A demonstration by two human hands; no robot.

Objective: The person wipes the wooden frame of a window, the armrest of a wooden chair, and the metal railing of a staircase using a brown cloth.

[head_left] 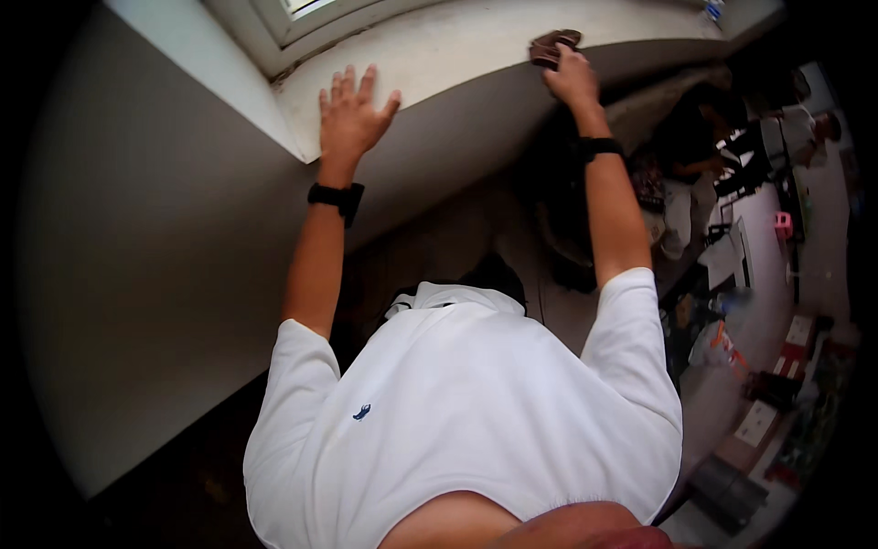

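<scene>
A white windowsill [439, 55] runs along the far side below a window. My left hand [352, 114] lies with fingers spread at the sill's left end, near the wall corner, and holds nothing. Farther right, my right hand [576, 80] grips a crumpled dark brown cloth [551, 46] at the front edge of the sill. The fingertips are partly hidden by the cloth. Both wrists wear a black band.
A window frame [283, 32] stands behind the sill, and a grey wall [137, 229] fills the left. To the right is a cluttered desk [768, 302] with papers, boxes and a pink item [783, 224]. Other people [800, 133] are at the far right.
</scene>
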